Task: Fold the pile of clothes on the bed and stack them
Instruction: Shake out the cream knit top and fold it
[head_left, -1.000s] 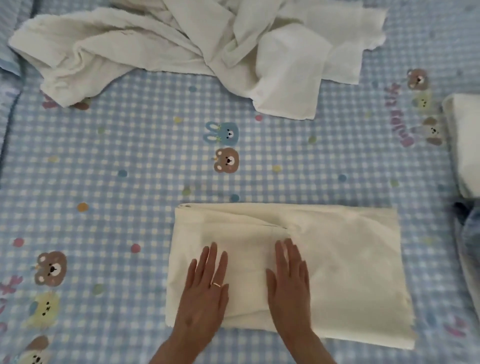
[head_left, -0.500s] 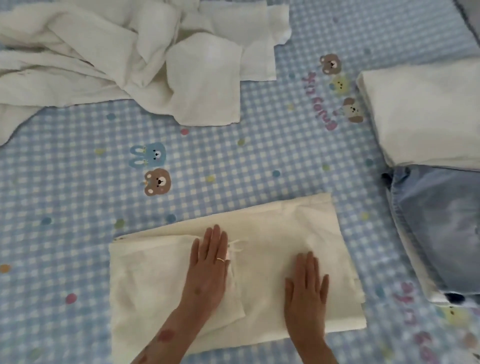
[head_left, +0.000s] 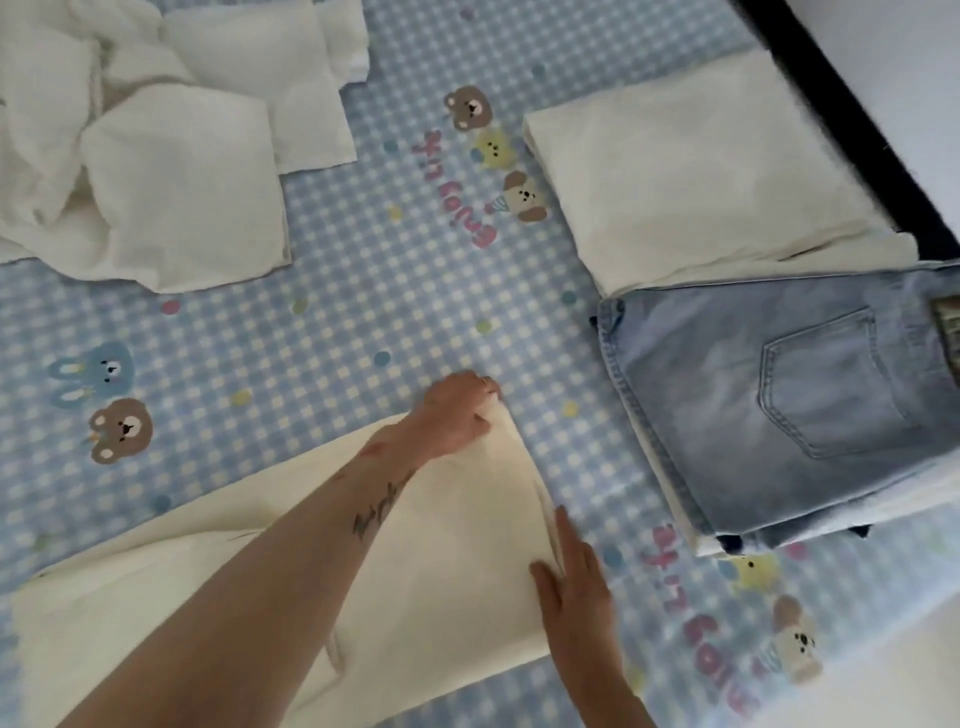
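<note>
Cream cloth, the half-folded garment, lies flat at the near edge of the bed, spread smooth so the next fold lands square. Left hand reaches across, fingers curled and pinching the garment's far right corner. Right hand lies flat with fingers straight, pressing the right hem (likely an anchor). Folded jeans and a folded white stack line the right edge; the unfolded pile waits at the far left corner.
</note>
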